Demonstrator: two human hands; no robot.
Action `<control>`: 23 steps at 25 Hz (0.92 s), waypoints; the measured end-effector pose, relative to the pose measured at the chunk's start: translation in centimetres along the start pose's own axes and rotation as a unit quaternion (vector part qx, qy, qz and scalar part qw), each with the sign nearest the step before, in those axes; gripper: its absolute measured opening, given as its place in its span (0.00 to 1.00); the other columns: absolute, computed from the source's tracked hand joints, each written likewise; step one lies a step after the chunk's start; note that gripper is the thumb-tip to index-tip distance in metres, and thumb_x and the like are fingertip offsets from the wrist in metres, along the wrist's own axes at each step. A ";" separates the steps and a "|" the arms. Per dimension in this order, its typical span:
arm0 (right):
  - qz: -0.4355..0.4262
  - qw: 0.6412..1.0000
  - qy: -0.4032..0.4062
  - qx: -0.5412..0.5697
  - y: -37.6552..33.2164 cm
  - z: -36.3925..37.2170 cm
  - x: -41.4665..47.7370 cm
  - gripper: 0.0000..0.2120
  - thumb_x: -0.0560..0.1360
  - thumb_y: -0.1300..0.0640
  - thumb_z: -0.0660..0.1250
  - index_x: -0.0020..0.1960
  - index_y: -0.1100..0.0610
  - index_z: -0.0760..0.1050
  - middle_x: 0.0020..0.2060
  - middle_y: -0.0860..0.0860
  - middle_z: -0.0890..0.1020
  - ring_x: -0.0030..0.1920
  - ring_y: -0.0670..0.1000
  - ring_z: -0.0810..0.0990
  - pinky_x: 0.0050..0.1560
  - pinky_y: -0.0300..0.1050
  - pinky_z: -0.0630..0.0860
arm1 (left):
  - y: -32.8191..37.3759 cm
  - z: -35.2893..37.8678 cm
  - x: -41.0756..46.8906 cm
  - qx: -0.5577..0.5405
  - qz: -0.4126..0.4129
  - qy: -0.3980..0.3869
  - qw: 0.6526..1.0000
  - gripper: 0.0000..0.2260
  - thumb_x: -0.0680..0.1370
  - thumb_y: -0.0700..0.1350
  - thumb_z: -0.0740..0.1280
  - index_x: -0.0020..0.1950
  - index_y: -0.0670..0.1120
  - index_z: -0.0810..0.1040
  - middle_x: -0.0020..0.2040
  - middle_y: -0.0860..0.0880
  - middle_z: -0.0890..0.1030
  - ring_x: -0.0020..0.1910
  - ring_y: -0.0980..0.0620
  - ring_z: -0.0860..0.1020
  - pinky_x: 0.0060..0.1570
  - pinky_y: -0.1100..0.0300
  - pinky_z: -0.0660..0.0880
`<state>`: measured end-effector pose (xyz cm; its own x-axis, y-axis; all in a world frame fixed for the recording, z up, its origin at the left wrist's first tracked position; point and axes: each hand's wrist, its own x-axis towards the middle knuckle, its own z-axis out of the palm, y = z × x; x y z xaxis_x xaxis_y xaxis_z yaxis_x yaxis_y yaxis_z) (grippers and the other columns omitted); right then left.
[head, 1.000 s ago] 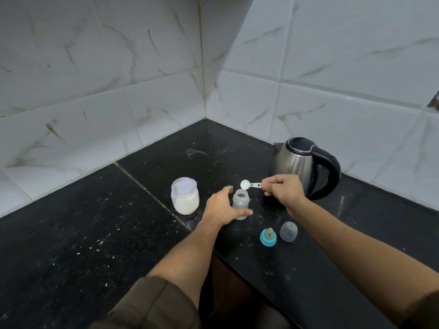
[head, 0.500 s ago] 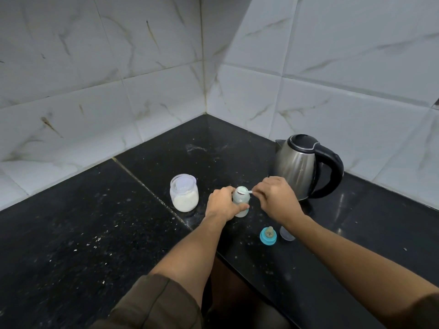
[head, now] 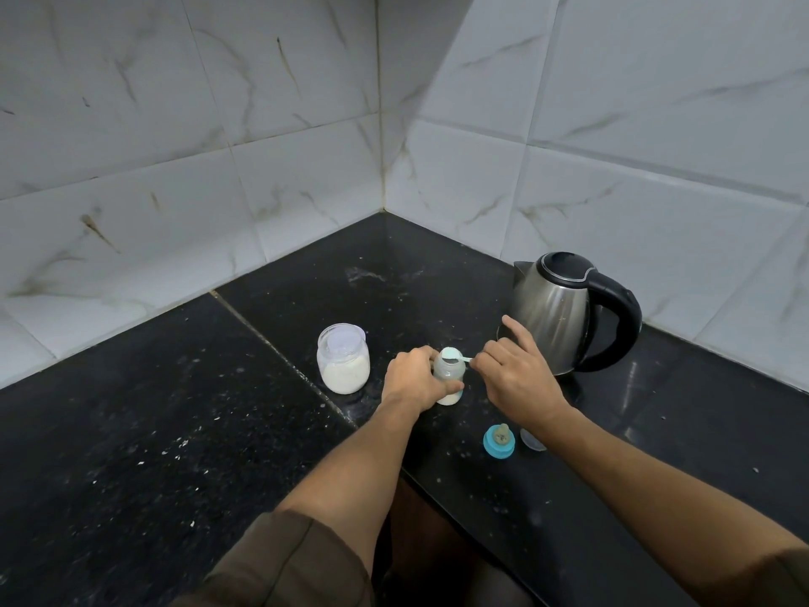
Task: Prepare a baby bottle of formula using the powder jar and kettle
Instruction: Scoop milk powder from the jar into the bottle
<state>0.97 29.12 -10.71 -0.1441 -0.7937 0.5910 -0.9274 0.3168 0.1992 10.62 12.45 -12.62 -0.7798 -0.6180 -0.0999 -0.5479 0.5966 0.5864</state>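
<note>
Bottle (head: 448, 378) stands upright on black counter (head: 175, 431), near front edge, between powder jar (head: 343, 358) and kettle (head: 564, 313); small, translucent, open at the top, whitish layer at its base; my left hand (head: 416, 381) wraps its left side, fingers curled around the body, thumb across the front; my right hand (head: 514, 381) pinches the handle of a small white scoop (head: 453, 354), index finger stuck out toward the kettle; scoop bowl sits right over the bottle mouth, level or tipped I cannot tell; powder jar just left of my left hand, clear glass, rounded, about half full of white powder, mouth looks uncovered but hard to be sure; kettle behind my right hand, brushed steel, black lid and handle, handle pointing right; blue teat ring (head: 499, 441) lies on the counter in front of the bottle, teat pointing up; clear cap (head: 532, 441) just beside it, partly hidden by my right forearm; white marbled tiles (head: 262, 124) behind.
</note>
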 end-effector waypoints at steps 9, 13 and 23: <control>0.237 0.945 0.042 0.221 0.7 -2.5 2.0 0.04 0.75 0.62 0.78 0.44 0.55 0.86 0.36 0.48 0.84 0.36 0.49 0.81 0.50 0.52 0.83 | -0.2 0.0 -0.1 -0.026 0.003 -0.009 1.000 0.40 0.65 0.64 0.81 0.72 0.50 0.76 0.64 0.50 0.82 0.67 0.47 0.76 0.66 0.51 0.74; 0.384 0.844 0.045 0.371 1.5 -3.2 5.3 0.10 0.75 0.59 0.78 0.42 0.45 0.85 0.37 0.44 0.87 0.38 0.42 0.84 0.47 0.38 0.82 | -0.3 -1.8 -0.5 -0.036 0.033 -0.021 0.999 0.54 0.63 0.73 0.76 0.82 0.49 0.64 0.77 0.48 0.73 0.76 0.46 0.69 0.73 0.48 0.69; 0.384 0.819 -0.077 0.420 -5.1 -1.1 15.1 0.08 0.75 0.60 0.73 0.40 0.50 0.88 0.30 0.45 0.86 0.35 0.44 0.82 0.45 0.42 0.79 | -5.5 -13.7 0.8 -0.072 0.069 0.319 0.943 0.30 0.84 0.65 0.53 0.72 0.44 0.76 0.63 0.48 0.81 0.66 0.48 0.73 0.63 0.51 0.72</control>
<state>3.85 16.07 -1.95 -0.7777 -0.6049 0.1708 -0.4435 0.3354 -0.8312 17.12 1.62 -4.89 -0.4753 -0.7494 0.4610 -0.3729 0.6462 0.6659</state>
